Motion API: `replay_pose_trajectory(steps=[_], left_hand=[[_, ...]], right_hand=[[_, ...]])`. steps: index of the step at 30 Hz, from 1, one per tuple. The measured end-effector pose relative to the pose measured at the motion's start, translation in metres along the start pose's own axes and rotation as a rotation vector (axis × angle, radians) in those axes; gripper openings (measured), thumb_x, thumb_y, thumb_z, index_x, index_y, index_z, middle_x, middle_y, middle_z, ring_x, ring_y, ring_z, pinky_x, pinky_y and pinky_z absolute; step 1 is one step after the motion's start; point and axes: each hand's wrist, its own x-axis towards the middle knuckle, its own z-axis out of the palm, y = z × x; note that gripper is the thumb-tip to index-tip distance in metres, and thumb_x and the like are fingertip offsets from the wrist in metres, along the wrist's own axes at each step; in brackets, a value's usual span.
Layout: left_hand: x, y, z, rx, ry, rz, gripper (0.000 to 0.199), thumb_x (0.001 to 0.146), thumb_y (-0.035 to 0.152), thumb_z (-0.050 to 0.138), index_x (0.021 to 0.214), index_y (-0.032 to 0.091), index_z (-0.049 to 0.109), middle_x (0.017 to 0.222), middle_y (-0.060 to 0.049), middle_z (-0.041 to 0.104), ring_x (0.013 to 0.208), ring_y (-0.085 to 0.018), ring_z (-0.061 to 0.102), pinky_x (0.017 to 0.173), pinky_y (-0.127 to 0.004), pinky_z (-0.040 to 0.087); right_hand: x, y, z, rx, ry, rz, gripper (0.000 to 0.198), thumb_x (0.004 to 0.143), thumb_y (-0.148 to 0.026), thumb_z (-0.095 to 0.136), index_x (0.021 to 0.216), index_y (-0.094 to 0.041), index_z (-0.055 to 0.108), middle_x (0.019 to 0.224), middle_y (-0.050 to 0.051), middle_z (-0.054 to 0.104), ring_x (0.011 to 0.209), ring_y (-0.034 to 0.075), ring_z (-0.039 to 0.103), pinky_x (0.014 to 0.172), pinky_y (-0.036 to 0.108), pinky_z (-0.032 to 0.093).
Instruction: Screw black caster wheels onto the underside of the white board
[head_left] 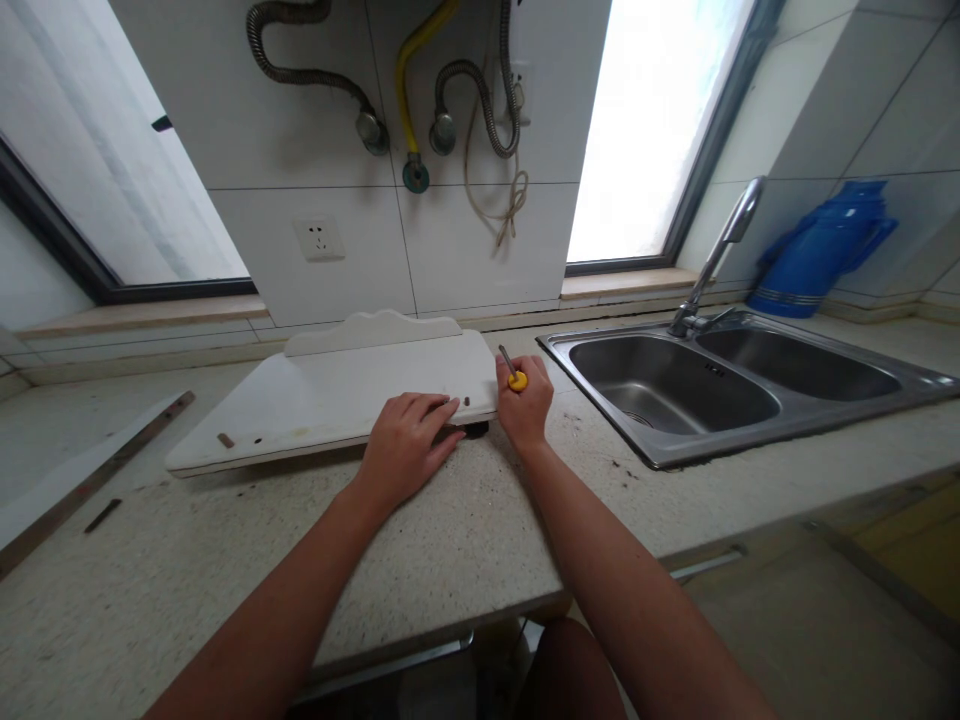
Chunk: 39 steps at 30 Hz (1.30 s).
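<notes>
The right hand (525, 398) is closed around the screwdriver (517, 381), whose metal shaft points up and clear of any fitting, so no screw is being turned at this instant. Beside it the left hand (409, 440) lays its fingers over the front edge of the white board (375, 377), thumb below; whether it pinches that edge or merely steadies it, I can't tell. The board lies on the speckled counter (435, 555), left of the sink (652, 450), with a dark round piece (477, 430) showing under its front edge near the hands. The work looks partway along to me: the scalloped strip (367, 331) runs along the back edge, a small brown stub (466, 401) shows by the left fingertips, and toward the far left corner a wooden dowel (226, 440) sits near a dark hole (258, 441) with nothing visible in it. That end probably wants attention yet, though I can't judge whether fittings are going in or coming out. Farther left, a long panel (82, 465) lies apart, seemingly unjoined.
</notes>
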Motion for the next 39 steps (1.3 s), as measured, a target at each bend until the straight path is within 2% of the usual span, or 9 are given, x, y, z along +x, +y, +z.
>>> replay_pose_trajectory(steps=[3,7,18,21,24,28,32,36,39], left_hand=[[0.0,0.002,0.0,-0.001,-0.003,-0.002,0.046,0.102,0.038,0.083,0.144,0.02,0.075,0.13,-0.016,0.081,0.117,-0.037,0.073,0.1,-0.051,0.056],[0.002,0.006,-0.002,-0.003,-0.012,0.004,0.049,0.105,0.045,0.078,0.145,0.018,0.074,0.127,-0.018,0.08,0.116,-0.038,0.073,0.101,-0.053,0.056],[0.001,0.008,0.0,-0.044,0.051,-0.057,0.054,0.111,0.034,0.062,0.162,0.017,0.06,0.14,-0.022,0.074,0.121,-0.037,0.072,0.101,-0.053,0.061],[0.002,0.01,0.001,-0.122,0.147,-0.077,0.053,0.114,0.029,0.058,0.166,0.021,0.057,0.145,-0.02,0.072,0.123,-0.032,0.074,0.105,-0.05,0.064],[0.003,0.01,-0.004,-0.163,0.334,-0.028,0.046,0.115,0.021,0.061,0.161,0.023,0.063,0.141,-0.016,0.075,0.121,-0.027,0.077,0.107,-0.043,0.065],[0.004,0.002,-0.017,-0.179,0.564,-0.038,0.037,0.11,0.009,0.068,0.141,0.026,0.077,0.13,-0.01,0.082,0.118,-0.022,0.08,0.106,-0.038,0.066],[-0.003,-0.009,-0.031,-0.149,0.662,-0.055,0.027,0.108,0.007,0.068,0.126,0.023,0.082,0.118,-0.009,0.086,0.11,-0.021,0.083,0.099,-0.036,0.067],[-0.022,-0.022,-0.063,-0.046,0.646,-0.227,0.022,0.109,0.018,0.069,0.127,0.02,0.081,0.116,-0.009,0.089,0.106,-0.023,0.084,0.098,-0.037,0.067],[-0.048,-0.047,-0.108,0.044,0.58,-0.409,0.026,0.108,0.027,0.066,0.13,0.019,0.08,0.118,-0.01,0.089,0.104,-0.024,0.083,0.091,-0.036,0.067]], right_hand=[[0.0,0.001,0.001,0.003,0.002,0.0,0.038,0.11,-0.054,0.068,0.099,-0.017,0.068,0.096,0.002,0.068,0.087,0.015,0.065,0.085,0.034,0.06],[0.0,0.001,0.002,0.004,0.016,-0.001,0.037,0.11,-0.053,0.068,0.1,-0.017,0.069,0.097,0.002,0.069,0.087,0.015,0.066,0.086,0.034,0.061],[0.0,0.002,0.001,-0.005,0.014,-0.014,0.037,0.11,-0.052,0.068,0.101,-0.017,0.069,0.097,0.002,0.069,0.087,0.015,0.066,0.086,0.034,0.061],[0.0,0.003,0.001,-0.011,0.004,-0.015,0.038,0.11,-0.053,0.067,0.101,-0.017,0.069,0.097,0.002,0.069,0.088,0.015,0.066,0.086,0.034,0.06],[0.0,0.004,0.001,-0.021,-0.002,-0.016,0.037,0.11,-0.053,0.068,0.102,-0.017,0.07,0.098,0.003,0.07,0.089,0.015,0.067,0.087,0.035,0.061],[0.0,0.005,0.001,-0.037,-0.006,-0.014,0.035,0.11,-0.051,0.069,0.104,-0.016,0.071,0.1,0.003,0.071,0.09,0.015,0.068,0.088,0.035,0.062],[0.0,0.005,0.001,-0.044,-0.011,-0.007,0.034,0.11,-0.05,0.069,0.109,-0.016,0.072,0.103,0.004,0.072,0.091,0.015,0.07,0.088,0.035,0.064],[0.001,0.004,-0.001,-0.036,-0.021,0.011,0.034,0.11,-0.049,0.07,0.114,-0.016,0.072,0.107,0.005,0.073,0.095,0.016,0.071,0.09,0.037,0.064],[0.0,0.001,-0.003,-0.024,-0.036,0.032,0.035,0.109,-0.05,0.07,0.116,-0.016,0.072,0.11,0.006,0.073,0.097,0.017,0.071,0.092,0.038,0.064]])
